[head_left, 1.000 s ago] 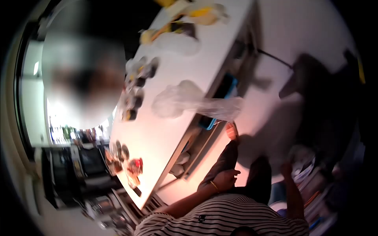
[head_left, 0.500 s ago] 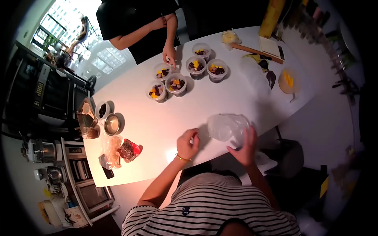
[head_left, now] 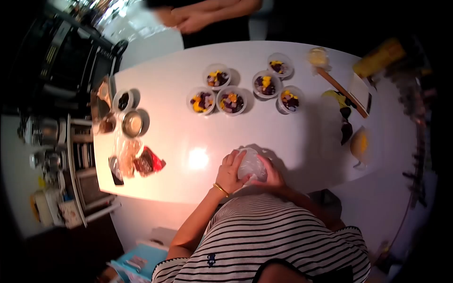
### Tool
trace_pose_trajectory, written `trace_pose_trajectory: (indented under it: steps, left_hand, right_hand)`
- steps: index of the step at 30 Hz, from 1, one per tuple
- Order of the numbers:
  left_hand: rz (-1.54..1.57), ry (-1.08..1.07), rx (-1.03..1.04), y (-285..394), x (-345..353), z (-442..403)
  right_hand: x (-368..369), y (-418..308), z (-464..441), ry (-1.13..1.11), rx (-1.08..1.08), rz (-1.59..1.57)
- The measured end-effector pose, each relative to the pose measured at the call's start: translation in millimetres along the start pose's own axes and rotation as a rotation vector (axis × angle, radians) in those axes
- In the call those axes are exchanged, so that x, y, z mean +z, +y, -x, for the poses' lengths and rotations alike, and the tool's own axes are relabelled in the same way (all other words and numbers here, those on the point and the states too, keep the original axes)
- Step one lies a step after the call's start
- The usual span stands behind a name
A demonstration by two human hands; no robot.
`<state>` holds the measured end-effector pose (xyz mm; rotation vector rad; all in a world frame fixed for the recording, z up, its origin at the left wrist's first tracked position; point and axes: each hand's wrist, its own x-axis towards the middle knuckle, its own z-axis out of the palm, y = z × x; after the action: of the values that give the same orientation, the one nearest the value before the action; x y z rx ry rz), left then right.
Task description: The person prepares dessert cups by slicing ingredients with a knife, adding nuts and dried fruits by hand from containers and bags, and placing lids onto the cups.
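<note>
At the white table's near edge, a clear plastic bag (head_left: 251, 166) lies bunched between my two hands. My left hand (head_left: 231, 172), with a gold bracelet at the wrist, presses on the bag's left side. Curled round its right side is my right hand (head_left: 271, 175). What lies inside the bag, if anything, cannot be made out. Beyond my hands stand several clear cups with purple, yellow and orange pieces, among them one at the middle (head_left: 231, 100) and one to the right (head_left: 289, 99).
At the left are a metal bowl (head_left: 132, 123), a small bowl of dark food (head_left: 123, 101) and a red packet (head_left: 147, 162). A wooden stick (head_left: 342, 92) and a bowl of yellow food (head_left: 360, 143) lie right. Another person's hands (head_left: 191, 21) are across the table (head_left: 179, 141).
The bag has moved left and is gathered smaller, with both my hands now closed in on it. The other person's hands have come together away from the cups. The view has turned.
</note>
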<state>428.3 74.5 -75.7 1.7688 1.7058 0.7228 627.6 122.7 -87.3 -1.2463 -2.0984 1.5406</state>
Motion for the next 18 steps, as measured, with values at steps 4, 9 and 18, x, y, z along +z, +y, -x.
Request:
trace_pose_trajectory:
  steps: [4,9,18]
  left_hand:
    - [0.126,0.289,-0.157,0.0,-16.0,40.6]
    - [-0.111,0.686,-0.633,-80.1,-60.3,76.7]
    - [-0.097,0.801,-0.415,-96.3,-112.5,17.4]
  right_hand:
    - [-16.8,17.0,-24.8,-0.38,-0.178,-0.082]
    - [-79.0,8.4,-27.2,-0.241,-0.333,0.209]
    - [-65.3,-1.2,-37.0,-0.07,-0.196,0.072]
